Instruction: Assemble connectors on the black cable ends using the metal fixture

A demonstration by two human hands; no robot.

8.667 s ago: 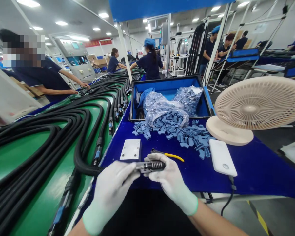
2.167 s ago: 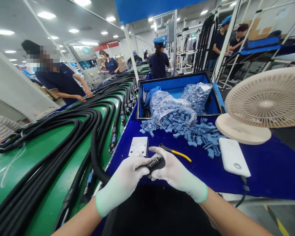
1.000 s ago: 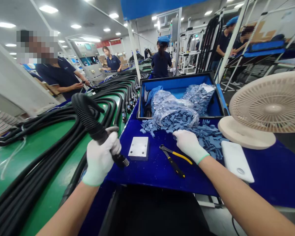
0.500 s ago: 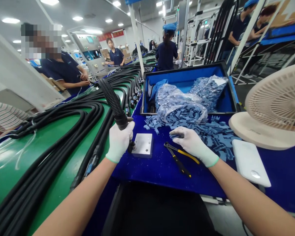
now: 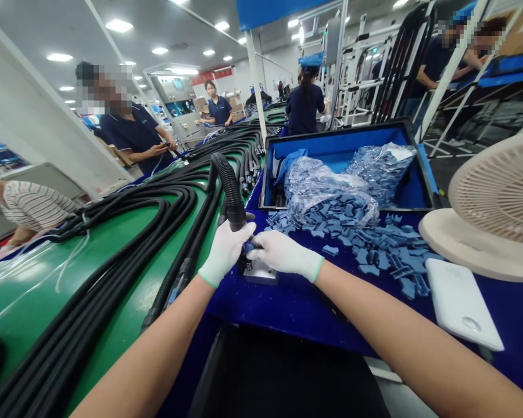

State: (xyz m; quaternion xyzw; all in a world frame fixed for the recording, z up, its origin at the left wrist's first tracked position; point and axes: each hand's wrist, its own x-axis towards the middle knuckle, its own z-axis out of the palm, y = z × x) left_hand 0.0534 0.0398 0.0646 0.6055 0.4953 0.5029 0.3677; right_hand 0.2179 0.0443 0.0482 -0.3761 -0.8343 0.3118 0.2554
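A: Where's the hose?
B: Black corrugated hose (image 5: 229,183) rises out of the left-hand grip (image 5: 226,252), fingers closed firmly round it. Its fitting end points down at the metal plate (image 5: 264,276) on the blue worktop (image 5: 287,313). Can't tell whether the two touch.
A: And the other side?
B: The right-hand grip (image 5: 283,255) reaches across, close beside the left, fingers curled inward near the fitting. A small blue plastic clip (image 5: 248,247) shows between the hands, possibly pinched by the right fingertips. Can't confirm; the hands hide most of it.
A: Around them?
B: Loose blue clips (image 5: 375,252) scattered over the worktop to the right, with more in a clear bag (image 5: 331,203) inside the open blue case (image 5: 344,130).
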